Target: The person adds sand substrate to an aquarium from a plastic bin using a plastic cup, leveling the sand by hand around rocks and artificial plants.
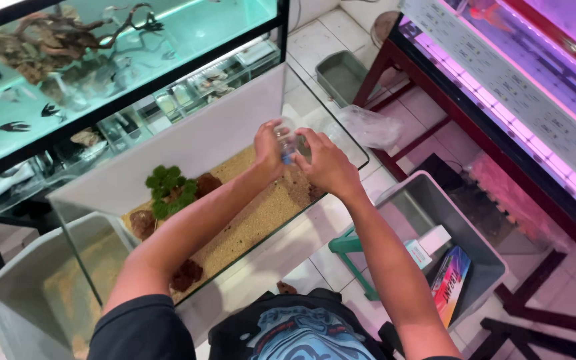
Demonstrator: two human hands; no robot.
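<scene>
- Nearest the camera, a dark sleeve (pixel 143 330) and a dark printed shirt (pixel 301 333) fill the bottom edge.
- Both bare forearms reach up from there over a small glass tank (pixel 271 230).
- To the right, beside the tank's near right corner, a grey tub (pixel 485 267) stands on the tiled floor (pixel 321 47); a white box (pixel 428 243) and a colourful packet (pixel 451 283) lie inside it.
- A green stool (pixel 348 247) shows between the tank and the tub.
- To the left, a second grey tub (pixel 15 293) sits against the tank's left side, with sand in its bottom.
- The tank floor is covered with tan sand (pixel 255 220). Dark brown rocks (pixel 187 273) lie along its near edge and left end, and a green plant (pixel 168 190) stands near the left end by another rock.
- Above the tank's far right corner, the left hand (pixel 269 150) and the right hand (pixel 328 163) meet around a small clear bottle (pixel 287 141).
- The left hand's fingers are closed on the bottle's left side; the right hand is curled against its right side, gripping it too.
- The bottle is held in the air, clear of the sand, with a bit of blue showing at its lower end.
- A white panel (pixel 188 143) forms the tank's back wall.
- Beyond it, a large aquarium (pixel 101 60) holds driftwood and dark fish.
- Far right, a red-framed rack (pixel 435 133) glows under purple light, with a clear plastic bag (pixel 368 127) and a grey tray (pixel 341 73) on the floor near it.
</scene>
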